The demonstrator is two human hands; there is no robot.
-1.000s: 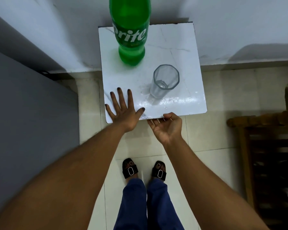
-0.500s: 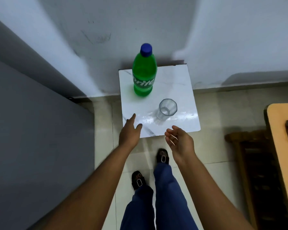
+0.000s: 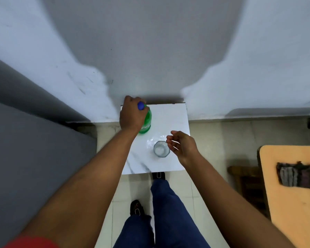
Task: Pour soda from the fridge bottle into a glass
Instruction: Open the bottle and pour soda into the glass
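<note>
A green soda bottle (image 3: 147, 122) with a blue cap stands upright at the back left of a small white marble-top table (image 3: 172, 119). My left hand (image 3: 131, 115) is wrapped around the bottle's upper part, just below the cap. An empty clear glass (image 3: 161, 149) stands on the table's front middle. My right hand (image 3: 182, 144) hovers just right of the glass, fingers apart and curled, holding nothing.
A white wall stands directly behind the table. A dark grey surface (image 3: 34, 149) fills the left side. On the right are a wooden chair (image 3: 247, 183) and a tan tabletop (image 3: 293, 194) with a dark cloth item. My legs and black sandals are on the tiled floor below.
I stood up and stepped closer. My left hand moved from the table's front edge up to the bottle and closed on it. My right hand rose beside the glass.
</note>
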